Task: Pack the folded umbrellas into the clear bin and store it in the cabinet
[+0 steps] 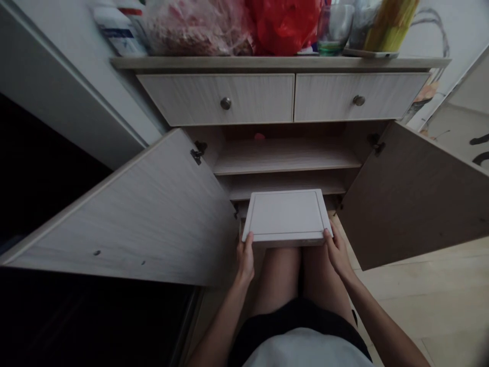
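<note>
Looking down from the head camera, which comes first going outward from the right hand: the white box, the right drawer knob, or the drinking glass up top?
From the right hand:
1. White box, gripped at its corner.
2. Right drawer knob, higher on the cabinet front.
3. Drinking glass, on the cabinet top.

I see a pale wood cabinet (290, 97) with two drawers, both doors swung open, bare shelves (284, 158) inside, light wooden floor (431, 300), dim room light.

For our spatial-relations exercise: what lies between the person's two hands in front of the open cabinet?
In the head view, the near edge of the flat white box spans from left hand to right hand; below it, the person's knees.
</note>
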A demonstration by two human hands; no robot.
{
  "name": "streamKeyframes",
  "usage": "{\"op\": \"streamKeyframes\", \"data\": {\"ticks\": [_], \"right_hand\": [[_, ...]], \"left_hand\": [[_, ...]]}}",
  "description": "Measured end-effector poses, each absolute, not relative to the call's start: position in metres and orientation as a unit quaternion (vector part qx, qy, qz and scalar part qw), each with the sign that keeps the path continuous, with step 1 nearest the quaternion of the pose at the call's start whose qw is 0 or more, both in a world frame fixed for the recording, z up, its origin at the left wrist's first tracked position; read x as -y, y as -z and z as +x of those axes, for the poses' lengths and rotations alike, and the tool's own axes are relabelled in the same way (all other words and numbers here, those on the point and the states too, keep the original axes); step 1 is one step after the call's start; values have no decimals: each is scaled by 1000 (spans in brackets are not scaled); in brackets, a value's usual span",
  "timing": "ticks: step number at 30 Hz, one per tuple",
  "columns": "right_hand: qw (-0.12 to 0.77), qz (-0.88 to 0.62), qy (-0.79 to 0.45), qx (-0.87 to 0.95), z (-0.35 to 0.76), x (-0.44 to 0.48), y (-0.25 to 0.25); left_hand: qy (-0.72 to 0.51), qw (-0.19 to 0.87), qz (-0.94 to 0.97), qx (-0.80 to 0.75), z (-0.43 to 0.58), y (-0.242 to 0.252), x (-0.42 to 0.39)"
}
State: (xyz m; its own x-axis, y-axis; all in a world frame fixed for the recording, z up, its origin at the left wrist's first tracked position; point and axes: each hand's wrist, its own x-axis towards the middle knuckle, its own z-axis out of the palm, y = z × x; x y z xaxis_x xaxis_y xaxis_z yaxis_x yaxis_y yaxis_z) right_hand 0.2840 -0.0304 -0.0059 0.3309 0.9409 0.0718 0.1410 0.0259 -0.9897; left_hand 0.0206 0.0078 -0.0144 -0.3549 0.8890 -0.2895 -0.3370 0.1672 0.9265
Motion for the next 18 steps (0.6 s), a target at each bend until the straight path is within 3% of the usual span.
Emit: {"op": "streamKeyframes", "data": {"ticks": [3, 7, 18], "right_hand": [[569, -608, -339, 438, 283, 27, 2], [593, -597, -318, 437, 292, -3, -5], [591, -619, -224, 466, 323, -167, -34]], "left_hand": [[-612, 447, 301, -579, 26, 6, -16], [-610, 436, 349, -562, 34, -9, -43], [-637, 406, 403, -517, 66, -41, -188]]}}
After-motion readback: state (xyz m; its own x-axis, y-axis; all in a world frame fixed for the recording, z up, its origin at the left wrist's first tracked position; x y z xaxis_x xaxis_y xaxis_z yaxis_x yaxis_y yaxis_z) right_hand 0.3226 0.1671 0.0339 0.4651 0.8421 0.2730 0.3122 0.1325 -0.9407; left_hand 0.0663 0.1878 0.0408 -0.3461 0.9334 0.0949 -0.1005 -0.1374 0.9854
